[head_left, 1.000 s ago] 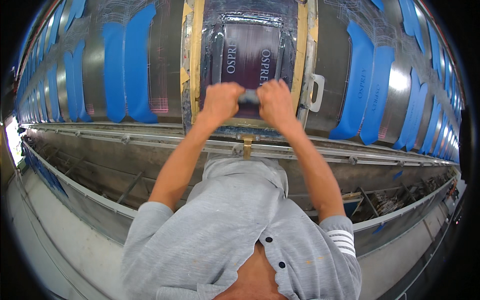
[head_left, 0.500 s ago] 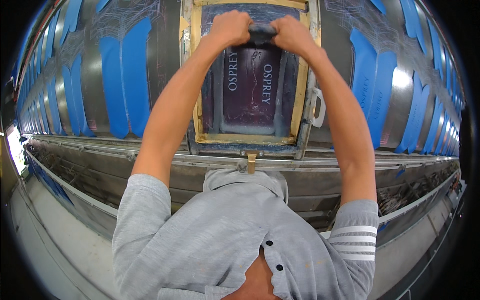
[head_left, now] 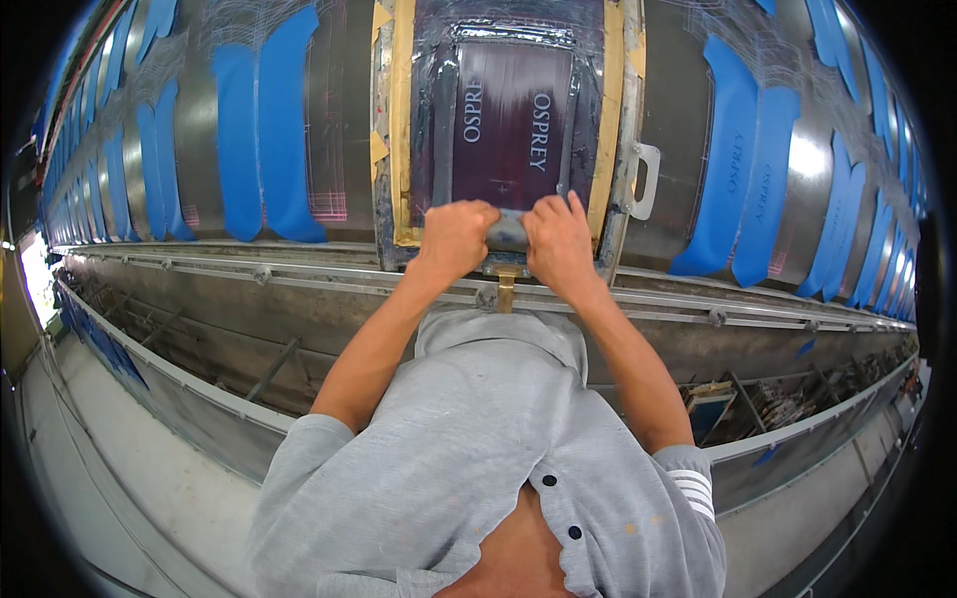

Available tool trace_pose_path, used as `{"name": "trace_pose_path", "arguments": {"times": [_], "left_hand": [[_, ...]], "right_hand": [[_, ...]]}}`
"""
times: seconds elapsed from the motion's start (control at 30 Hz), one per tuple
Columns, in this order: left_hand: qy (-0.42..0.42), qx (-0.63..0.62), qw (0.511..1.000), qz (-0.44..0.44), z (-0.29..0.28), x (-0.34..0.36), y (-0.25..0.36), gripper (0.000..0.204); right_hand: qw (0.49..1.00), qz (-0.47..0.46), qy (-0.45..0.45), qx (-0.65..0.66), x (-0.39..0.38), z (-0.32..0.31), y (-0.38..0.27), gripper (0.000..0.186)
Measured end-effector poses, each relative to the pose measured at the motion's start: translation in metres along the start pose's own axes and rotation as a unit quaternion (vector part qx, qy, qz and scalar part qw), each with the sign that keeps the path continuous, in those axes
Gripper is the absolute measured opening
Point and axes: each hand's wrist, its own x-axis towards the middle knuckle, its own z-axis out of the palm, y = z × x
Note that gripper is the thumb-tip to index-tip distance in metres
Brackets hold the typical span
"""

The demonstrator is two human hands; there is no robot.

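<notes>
A screen-printing frame (head_left: 615, 130), edged with yellowish tape, lies on the long table in front of me. Its dark purple mesh (head_left: 508, 75) carries pale lettering in two upright lines. At the near end of the mesh, a dark squeegee (head_left: 508, 230) spans between my hands. My left hand (head_left: 454, 237) is closed round its left part, and my right hand (head_left: 560, 242) grips the right part with one finger lifted a little. My fingers cover most of the squeegee's ends, and its blade edge is hidden.
Blue cut fabric pieces (head_left: 284, 130) lie in rows on the dark tabletop (head_left: 344, 130) at both sides. A white handle (head_left: 646, 181) sticks out from the frame's right side. Along the table's near edge runs a metal rail (head_left: 349, 282), with a brass-coloured bracket (head_left: 506, 289) at the middle.
Both hands have drawn the squeegee from the far end of the mesh to its near end, towards me. My arms have bent at the elbows.
</notes>
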Motion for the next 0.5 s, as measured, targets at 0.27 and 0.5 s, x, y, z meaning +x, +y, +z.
{"name": "trace_pose_path", "arguments": {"times": [0.27, 0.5], "left_hand": [[-0.049, 0.098, 0.994, 0.004, -0.051, 0.118, -0.026, 0.030], [0.016, 0.138, 0.990, 0.002, -0.094, 0.259, -0.057, 0.030]], "right_hand": [[0.998, -0.009, -0.032, -0.045, 0.104, -0.034, 0.061, 0.017], [0.998, 0.031, -0.013, -0.045, 0.234, -0.071, 0.134, 0.018]]}}
